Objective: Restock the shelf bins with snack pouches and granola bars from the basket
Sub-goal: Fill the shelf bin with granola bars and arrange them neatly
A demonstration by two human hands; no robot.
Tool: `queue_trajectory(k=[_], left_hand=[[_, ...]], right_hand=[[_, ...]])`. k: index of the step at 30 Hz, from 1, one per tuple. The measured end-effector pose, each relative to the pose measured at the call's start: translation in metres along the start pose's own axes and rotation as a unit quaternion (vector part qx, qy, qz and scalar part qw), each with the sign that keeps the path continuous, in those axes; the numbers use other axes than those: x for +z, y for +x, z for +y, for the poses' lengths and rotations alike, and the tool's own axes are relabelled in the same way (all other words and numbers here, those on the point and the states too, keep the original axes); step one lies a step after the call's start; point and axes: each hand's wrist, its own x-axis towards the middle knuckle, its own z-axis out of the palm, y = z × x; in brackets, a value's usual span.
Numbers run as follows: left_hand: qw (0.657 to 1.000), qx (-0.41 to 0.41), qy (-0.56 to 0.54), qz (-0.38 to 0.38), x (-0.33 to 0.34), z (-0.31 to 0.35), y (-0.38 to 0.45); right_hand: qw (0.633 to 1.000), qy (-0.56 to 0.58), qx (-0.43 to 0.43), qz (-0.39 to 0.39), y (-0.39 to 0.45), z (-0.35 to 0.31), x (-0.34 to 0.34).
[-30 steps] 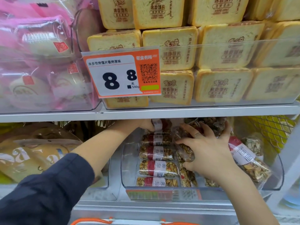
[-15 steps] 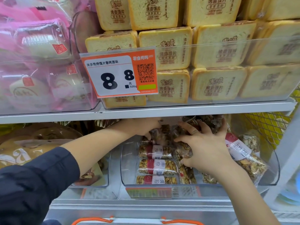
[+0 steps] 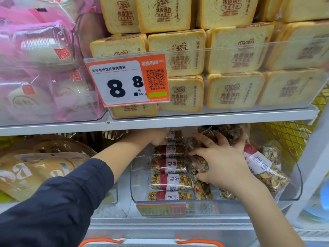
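Note:
A clear plastic bin (image 3: 294, 182) on the lower shelf holds granola bars (image 3: 170, 180) in clear wrappers with red-and-white labels, stacked flat at its left. My left hand (image 3: 153, 137) reaches deep into the bin under the upper shelf, fingers closed on a bar at the top of the stack. My right hand (image 3: 222, 157) lies spread over a bundle of bars in the bin's middle, gripping and pressing them. More bars (image 3: 263, 166) lean at the right. The basket's orange handles (image 3: 195, 241) show at the bottom edge.
The upper shelf (image 3: 178, 120) carries a clear bin of toast-slice packs (image 3: 231, 90) with an orange price tag (image 3: 128, 81), and pink packs (image 3: 35, 68) at left. Tan pouches (image 3: 35, 168) fill the lower left bin. A yellow mesh basket (image 3: 292, 136) stands at right.
The view has shifted slightly. My left hand has set a bar onto the top of the left stack. My right hand stays pressed on the middle bundle.

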Motion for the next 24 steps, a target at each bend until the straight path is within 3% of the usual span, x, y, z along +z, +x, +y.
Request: queue_trajectory(k=[2, 7, 13, 15, 17, 19, 21, 23, 24], left_hand=[[1.0, 0.007, -0.013, -0.025, -0.001, -0.002, 0.003], [0.996, 0.023, -0.083, -0.01, 0.002, -0.009, 0.014], [0.993, 0.023, -0.077, 0.09, 0.023, -0.028, 0.022], [0.977, 0.058, -0.18, 0.1, 0.013, -0.01, -0.007], [0.938, 0.066, -0.327, 0.092, -0.002, 0.016, -0.043], [0.893, 0.079, -0.442, 0.02, -0.008, 0.04, -0.074], [0.807, 0.078, -0.582, -0.061, -0.001, 0.056, -0.09], [0.703, 0.023, -0.708, -0.067, 0.014, 0.066, -0.088], [0.669, -0.005, -0.741, -0.05, 0.022, 0.07, -0.084]], right_hand=[[1.0, -0.003, -0.001, 0.004, -0.001, 0.0, 0.001], [1.0, 0.001, -0.007, 0.007, -0.001, 0.001, 0.003], [1.0, 0.012, -0.004, 0.01, -0.001, 0.002, 0.002], [1.0, 0.011, -0.002, 0.018, -0.001, 0.003, 0.002], [0.999, 0.01, 0.004, 0.032, 0.0, 0.002, 0.004], [0.999, 0.011, 0.014, 0.043, 0.0, 0.002, 0.004], [0.999, 0.017, 0.025, 0.045, 0.001, 0.002, 0.003], [0.998, 0.031, 0.027, 0.043, 0.002, 0.003, 0.003], [0.998, 0.039, 0.024, 0.042, 0.002, 0.004, 0.003]])
